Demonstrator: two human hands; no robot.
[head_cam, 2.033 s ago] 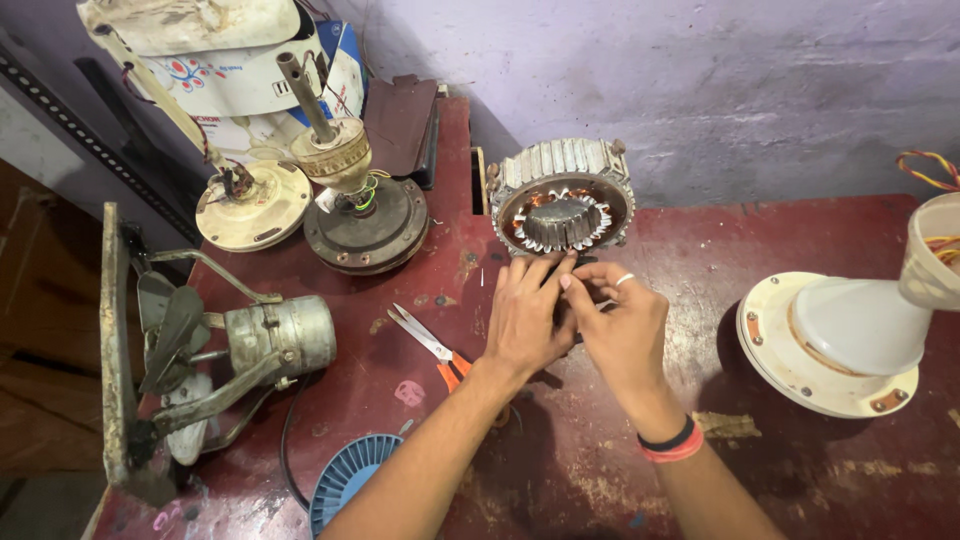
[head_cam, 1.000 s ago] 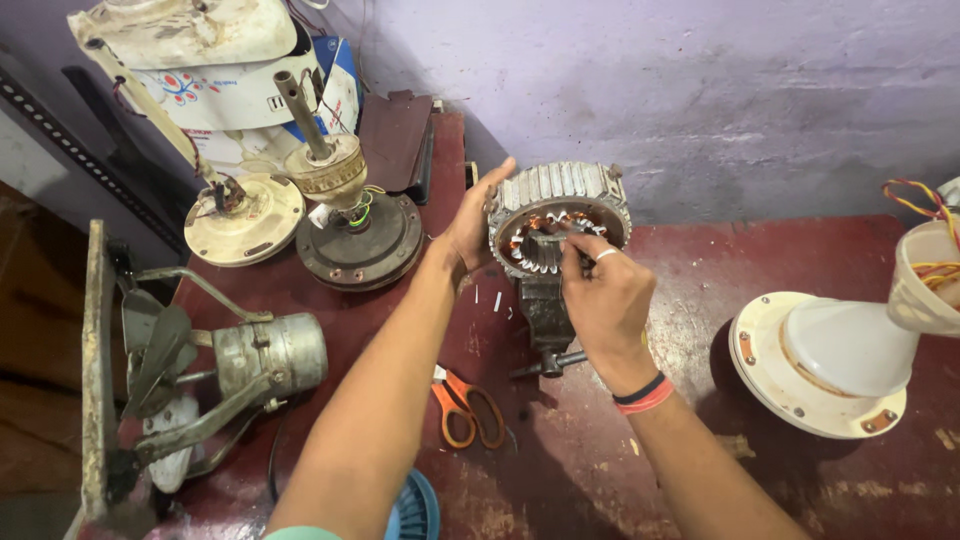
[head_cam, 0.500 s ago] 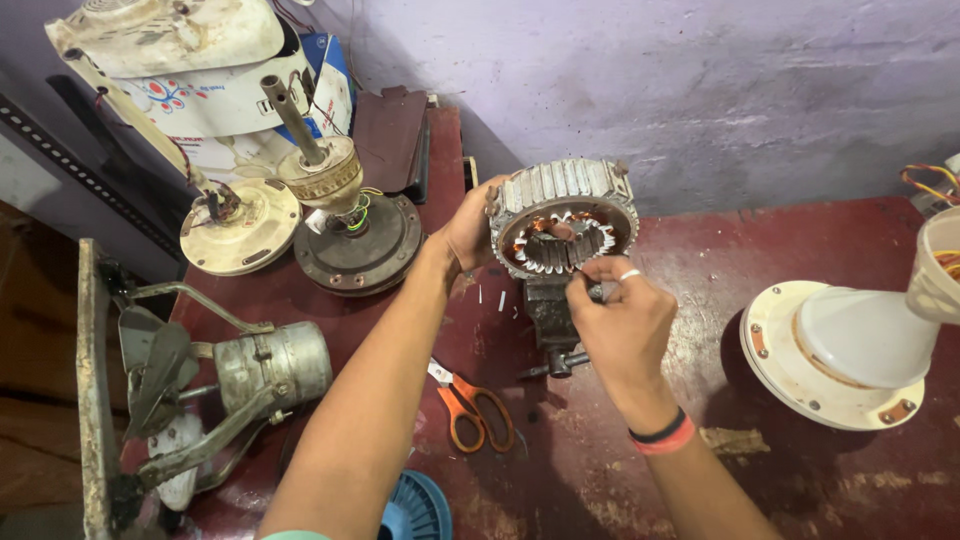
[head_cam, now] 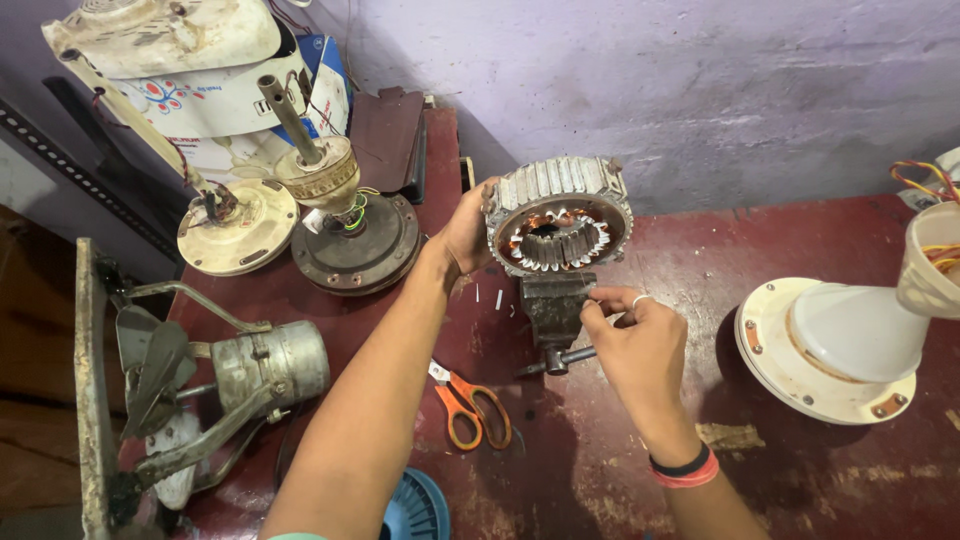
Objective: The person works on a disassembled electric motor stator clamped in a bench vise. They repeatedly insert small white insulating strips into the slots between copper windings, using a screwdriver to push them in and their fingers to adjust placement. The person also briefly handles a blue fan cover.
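Observation:
A round fan motor stator (head_cam: 558,215) with copper windings stands on edge in a small bench vise (head_cam: 553,305) on the dark red table (head_cam: 800,470). My left hand (head_cam: 465,232) grips the stator's left rim. My right hand (head_cam: 635,345) sits lower, its fingers pinched at the vise's handle bar (head_cam: 560,360) beside the vise body. A ring shows on one finger and a red and black band on the wrist.
Orange-handled scissors (head_cam: 470,405) lie near my left forearm. To the left stand a motor with shaft (head_cam: 340,225), a cream disc on a rod (head_cam: 235,240) and a grey motor in a metal frame (head_cam: 255,370). A white fan base (head_cam: 840,345) sits right. A blue grille (head_cam: 415,510) lies at the front.
My left hand moved from the table up to the stator's rim and stayed there. My right hand dropped from the stator's face down to the vise handle.

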